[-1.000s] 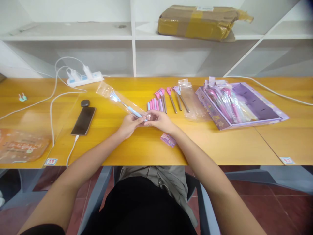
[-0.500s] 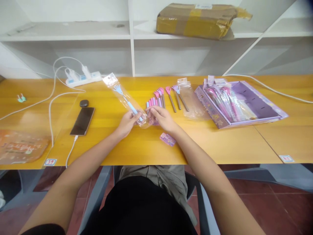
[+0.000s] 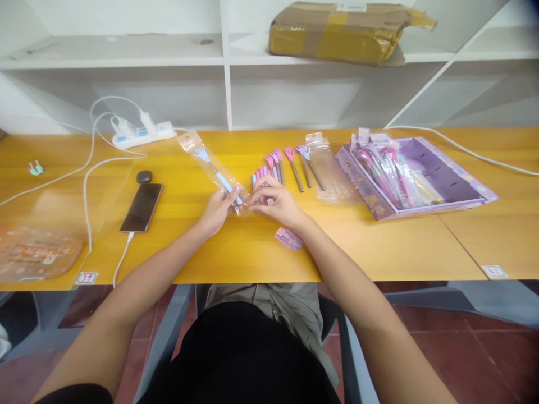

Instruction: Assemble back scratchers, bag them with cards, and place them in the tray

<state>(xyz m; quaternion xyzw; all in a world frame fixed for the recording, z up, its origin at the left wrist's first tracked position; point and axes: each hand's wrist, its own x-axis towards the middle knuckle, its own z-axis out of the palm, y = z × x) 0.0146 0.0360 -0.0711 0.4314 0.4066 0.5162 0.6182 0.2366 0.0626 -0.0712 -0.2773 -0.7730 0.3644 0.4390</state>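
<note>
A clear plastic bag [image 3: 215, 163] with a blue hand-shaped stick [image 3: 224, 181] inside slants up and left above the table. My left hand [image 3: 219, 211] grips its lower part, thumb over the blue handle. The fingers of my right hand [image 3: 273, 201] pinch the bag's lower right end. Just behind my right hand lie several pink, purple and blue handles [image 3: 259, 177], partly hidden by it. Farther back are pink hand-shaped heads on metal rods [image 3: 297, 174], with purple and blue ones beside them. Small pink and purple cards [image 3: 288, 238] lie in front of my right hand.
Flat clear bags [image 3: 332, 174] lie beside a purple box [image 3: 446, 193] holding several packed sticks. At left are a phone [image 3: 142, 208], a black case [image 3: 144, 177], cables and a power strip [image 3: 145, 134]. A taped parcel [image 3: 337, 33] sits on the shelf.
My right hand has shifted slightly, its fingers now pinching at the bag's lower end. The bag and blue stick have moved slightly left in my left hand.
</note>
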